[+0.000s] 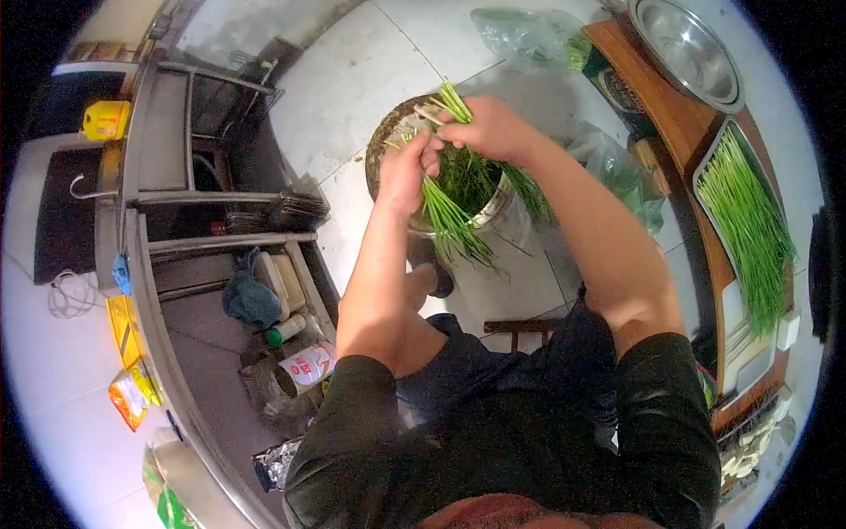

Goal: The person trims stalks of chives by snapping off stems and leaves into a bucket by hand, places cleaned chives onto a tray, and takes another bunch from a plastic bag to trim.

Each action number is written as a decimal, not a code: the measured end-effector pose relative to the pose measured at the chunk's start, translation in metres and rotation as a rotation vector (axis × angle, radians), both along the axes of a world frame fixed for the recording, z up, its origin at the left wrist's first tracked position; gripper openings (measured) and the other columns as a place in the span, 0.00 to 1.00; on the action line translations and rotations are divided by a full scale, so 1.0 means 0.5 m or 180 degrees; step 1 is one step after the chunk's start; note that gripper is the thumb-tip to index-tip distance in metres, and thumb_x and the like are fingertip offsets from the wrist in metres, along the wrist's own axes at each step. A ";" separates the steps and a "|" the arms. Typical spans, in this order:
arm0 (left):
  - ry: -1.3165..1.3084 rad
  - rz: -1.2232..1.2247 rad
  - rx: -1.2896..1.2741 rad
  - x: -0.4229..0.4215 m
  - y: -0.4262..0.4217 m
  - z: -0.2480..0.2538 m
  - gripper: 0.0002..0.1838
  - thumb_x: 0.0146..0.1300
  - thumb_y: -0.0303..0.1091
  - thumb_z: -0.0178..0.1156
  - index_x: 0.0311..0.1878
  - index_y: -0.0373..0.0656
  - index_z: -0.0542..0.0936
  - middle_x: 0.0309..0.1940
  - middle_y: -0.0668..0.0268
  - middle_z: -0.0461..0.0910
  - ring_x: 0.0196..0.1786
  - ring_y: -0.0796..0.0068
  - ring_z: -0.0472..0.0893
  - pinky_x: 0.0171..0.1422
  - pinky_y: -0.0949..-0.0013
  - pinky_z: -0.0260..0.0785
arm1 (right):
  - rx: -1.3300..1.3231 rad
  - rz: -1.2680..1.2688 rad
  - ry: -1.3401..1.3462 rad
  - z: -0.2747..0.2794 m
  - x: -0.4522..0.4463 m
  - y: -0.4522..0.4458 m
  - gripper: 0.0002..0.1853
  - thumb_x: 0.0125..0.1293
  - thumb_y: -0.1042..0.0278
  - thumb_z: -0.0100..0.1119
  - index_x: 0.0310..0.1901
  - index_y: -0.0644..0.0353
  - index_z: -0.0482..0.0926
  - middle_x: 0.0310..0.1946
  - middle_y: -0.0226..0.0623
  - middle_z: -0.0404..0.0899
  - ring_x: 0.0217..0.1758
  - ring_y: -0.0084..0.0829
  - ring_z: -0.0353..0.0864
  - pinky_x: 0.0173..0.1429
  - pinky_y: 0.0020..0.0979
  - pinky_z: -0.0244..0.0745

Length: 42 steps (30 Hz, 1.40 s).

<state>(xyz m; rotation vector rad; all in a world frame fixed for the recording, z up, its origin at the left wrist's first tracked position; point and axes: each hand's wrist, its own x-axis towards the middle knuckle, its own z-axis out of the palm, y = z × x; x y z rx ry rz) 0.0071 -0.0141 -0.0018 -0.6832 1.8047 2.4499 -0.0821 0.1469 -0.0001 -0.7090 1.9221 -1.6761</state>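
My left hand [407, 174] is closed round a bunch of thin green stalks [449, 220], whose leafy ends hang down to the right. Touching it on the right, my right hand [476, 130] grips another bunch of green stalks [451, 101], pale ends pointing up and leaves trailing behind the wrist. Both hands are above a round bin [377, 163] with a dirty rim. Green trimmings [471, 185] lie inside it.
On the right, a wooden bench [696, 194] bears a tray of long green stalks [740, 212] and a metal basin [692, 53]. Plastic bags [621, 172] lie beside it. A metal shelf rack [189, 198] with a can [308, 363] stands left.
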 end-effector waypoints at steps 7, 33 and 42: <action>-0.0034 -0.0184 0.0080 0.003 -0.005 -0.004 0.12 0.68 0.36 0.54 0.36 0.35 0.77 0.20 0.71 0.67 0.23 0.78 0.64 0.28 0.73 0.57 | 0.0221 0.0139 0.0267 -0.011 -0.012 0.003 0.14 0.55 0.59 0.60 0.34 0.63 0.82 0.23 0.32 0.78 0.28 0.24 0.75 0.37 0.29 0.70; 0.0272 0.0124 -0.0973 -0.006 0.014 0.001 0.08 0.61 0.34 0.64 0.39 0.41 0.81 0.24 0.74 0.77 0.24 0.85 0.70 0.28 0.76 0.60 | 0.0984 0.0213 -0.0199 0.022 0.010 0.004 0.12 0.53 0.62 0.65 0.34 0.61 0.82 0.26 0.34 0.82 0.27 0.27 0.77 0.35 0.33 0.72; 0.0383 -0.0010 -0.0952 0.009 0.030 0.057 0.10 0.59 0.33 0.62 0.37 0.34 0.81 0.27 0.64 0.82 0.29 0.78 0.79 0.34 0.71 0.71 | 0.0647 0.0728 -0.0685 0.018 0.026 0.004 0.10 0.61 0.68 0.62 0.42 0.62 0.80 0.28 0.28 0.78 0.25 0.21 0.71 0.29 0.25 0.65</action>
